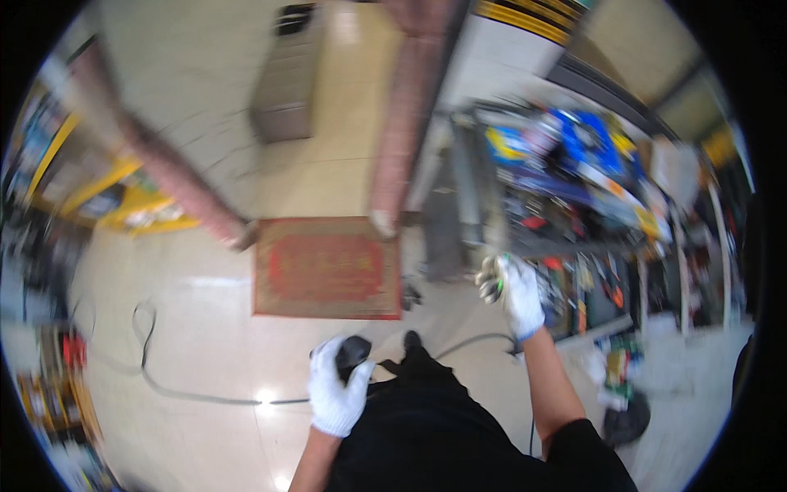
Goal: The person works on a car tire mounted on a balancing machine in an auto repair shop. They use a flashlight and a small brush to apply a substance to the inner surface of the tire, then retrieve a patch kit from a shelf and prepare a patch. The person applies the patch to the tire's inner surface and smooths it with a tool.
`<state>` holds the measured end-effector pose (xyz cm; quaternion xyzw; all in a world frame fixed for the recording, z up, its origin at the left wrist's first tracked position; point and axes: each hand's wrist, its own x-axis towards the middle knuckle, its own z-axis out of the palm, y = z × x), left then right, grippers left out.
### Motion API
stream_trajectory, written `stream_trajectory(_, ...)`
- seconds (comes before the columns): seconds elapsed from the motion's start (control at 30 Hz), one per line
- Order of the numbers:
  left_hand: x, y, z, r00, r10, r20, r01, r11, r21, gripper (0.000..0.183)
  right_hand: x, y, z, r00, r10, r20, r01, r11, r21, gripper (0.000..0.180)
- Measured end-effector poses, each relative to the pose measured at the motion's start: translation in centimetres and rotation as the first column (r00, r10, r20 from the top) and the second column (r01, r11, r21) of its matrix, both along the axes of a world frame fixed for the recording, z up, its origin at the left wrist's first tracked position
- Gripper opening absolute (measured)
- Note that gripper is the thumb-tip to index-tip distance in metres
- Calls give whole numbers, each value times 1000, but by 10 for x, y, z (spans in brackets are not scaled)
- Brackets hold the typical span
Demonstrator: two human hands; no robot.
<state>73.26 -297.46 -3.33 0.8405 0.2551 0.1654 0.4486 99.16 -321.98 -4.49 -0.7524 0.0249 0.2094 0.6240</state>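
My left hand (335, 390), in a white knit work glove, grips a dark rounded object (353, 352) in front of my body. Blur keeps me from telling what kind of object it is. My right hand (513, 295) wears a similar glove with greyish fingertips and is held out to the right, near the tool cart (569, 246). Its fingers are partly curled, and a small bright green spot (500, 285) shows there. Whether it holds anything is not clear. A dark cable (215, 400) runs across the tiled floor and passes behind my left hand.
A red-bordered doormat (326, 270) lies ahead at a doorway between pinkish covered posts (399, 123). Beyond it is a grey block-like bench (286, 92). Tools and packages crowd the cart and right-hand shelving (682, 264). Yellow shelves (123, 190) stand left. A round dark object (626, 419) rests on the right.
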Motion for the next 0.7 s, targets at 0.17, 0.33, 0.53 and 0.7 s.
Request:
stream_trajectory(0.17, -55, 128, -51, 819, 572, 44, -532, 786, -314, 53, -140, 281, 2, 381, 699, 606, -581, 690, -431, 16)
stream_trajectory(0.33, -157, 298, -71, 559, 829, 4, -632, 430, -645, 54, -287, 494, 0, 232, 803, 550, -936, 337, -97, 15)
stream_trajectory(0.53, -270, 479, -42, 422, 895, -145, -889, 378, -257, 55, -369, 673, 37, 428, 903, 41, -852, 388, 351, 23)
stream_trajectory(0.7, -332, 617, -52, 199, 980, -26, -841, 157, -517, 48, -357, 837, 27, 646, 753, -126, -585, 595, 551, 31)
